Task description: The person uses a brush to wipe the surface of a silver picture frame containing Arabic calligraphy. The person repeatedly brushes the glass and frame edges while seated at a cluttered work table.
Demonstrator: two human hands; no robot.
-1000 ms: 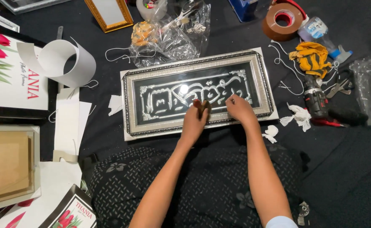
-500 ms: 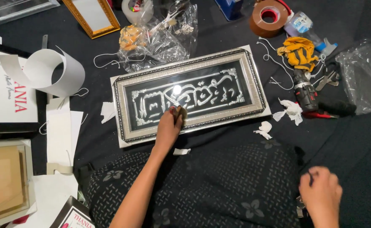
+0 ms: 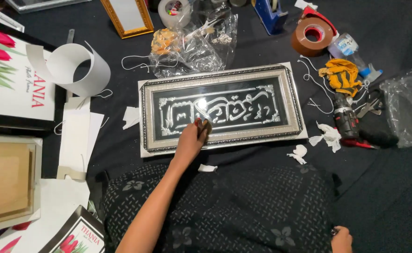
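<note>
A long silver-framed picture [image 3: 290,100] with silver calligraphy on black under glass lies flat on a dark cloth in front of me. My left hand [image 3: 190,140] rests on the glass near the frame's lower edge, left of centre. Its fingertips pinch a small brownish piece [image 3: 205,125] against the glass. My right hand [image 3: 341,240] is far from the frame, at the bottom edge of the view beside my patterned black lap. Only part of it shows, so its grip is unclear.
Right of the frame lie a cordless drill [image 3: 346,119], a yellow cloth [image 3: 341,74], a brown tape roll [image 3: 314,36], crumpled white tissues [image 3: 325,136] and a plastic bag [image 3: 409,112]. On the left are a curled white paper strip [image 3: 72,70], a flower poster [image 3: 14,89] and a wooden frame [image 3: 4,182].
My right hand has left the frame and dropped to the lower right, beside my lap. My left hand stays on the glass with the brownish piece.
</note>
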